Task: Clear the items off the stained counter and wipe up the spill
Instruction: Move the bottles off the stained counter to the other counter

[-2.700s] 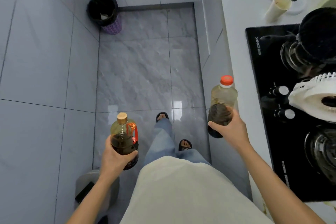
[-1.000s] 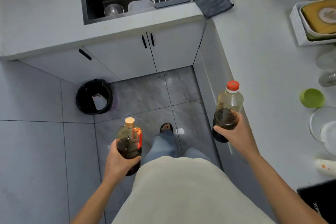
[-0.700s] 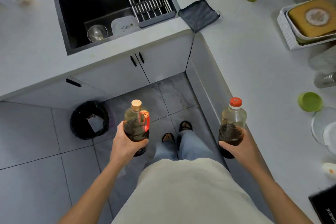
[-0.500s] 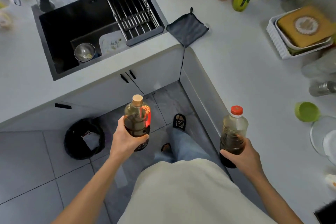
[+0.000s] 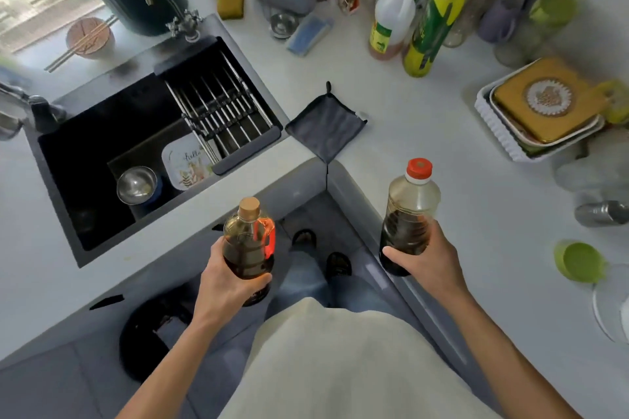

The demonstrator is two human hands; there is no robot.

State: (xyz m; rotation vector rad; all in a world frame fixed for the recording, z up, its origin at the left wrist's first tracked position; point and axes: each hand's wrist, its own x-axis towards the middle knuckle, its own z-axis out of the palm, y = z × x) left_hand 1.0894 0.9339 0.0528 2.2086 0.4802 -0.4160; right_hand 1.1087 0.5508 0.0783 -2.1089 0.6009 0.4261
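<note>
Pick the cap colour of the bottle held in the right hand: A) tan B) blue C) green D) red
D: the right hand grips the clear bottle, whose cap is red; the tan cap belongs to the handled bottle in the left hand.

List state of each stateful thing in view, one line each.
Left hand: grip on handled bottle.
Right hand: grip on red-capped bottle.
Handled bottle: capped, upright, part full, dark liquid.
Red-capped bottle: capped, upright, about half full.
Grey cloth: flat on counter corner.
Faucet: no water seen running.
</note>
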